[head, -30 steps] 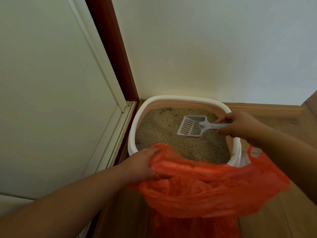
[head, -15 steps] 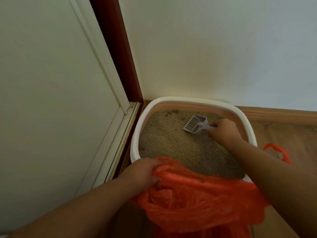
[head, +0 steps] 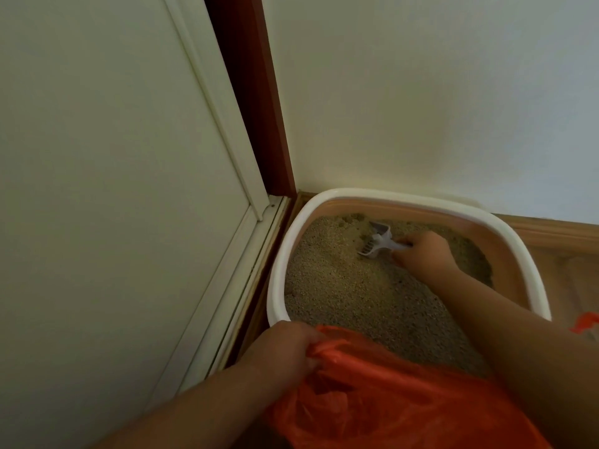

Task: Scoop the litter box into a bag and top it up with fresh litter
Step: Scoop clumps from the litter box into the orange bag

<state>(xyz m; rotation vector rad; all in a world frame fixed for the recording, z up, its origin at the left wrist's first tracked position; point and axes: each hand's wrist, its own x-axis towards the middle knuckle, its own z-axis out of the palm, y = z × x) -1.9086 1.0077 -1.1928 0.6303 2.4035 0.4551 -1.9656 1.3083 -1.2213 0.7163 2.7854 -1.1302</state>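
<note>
Head view is showing the litter box point(head: 327, 197) sitting in the corner, wall behind, door frame point(head: 252, 92) crowding its left. Orange bag point(head: 405, 393) is draping over the near rim, left hand point(head: 285, 348) bunching its edge; thin, limp film, likely best held at the mouth. Right hand point(head: 424, 254) is curling around the scoop point(head: 377, 243) handle, tines digging into loose, probably spill-prone grains

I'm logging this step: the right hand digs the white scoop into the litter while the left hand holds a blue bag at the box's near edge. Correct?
Not quite: the bag is orange, not blue, as the head view shows. The rest stands: the right hand digs the white scoop into the litter, and the left hand holds the bag at the box's near edge.
</note>
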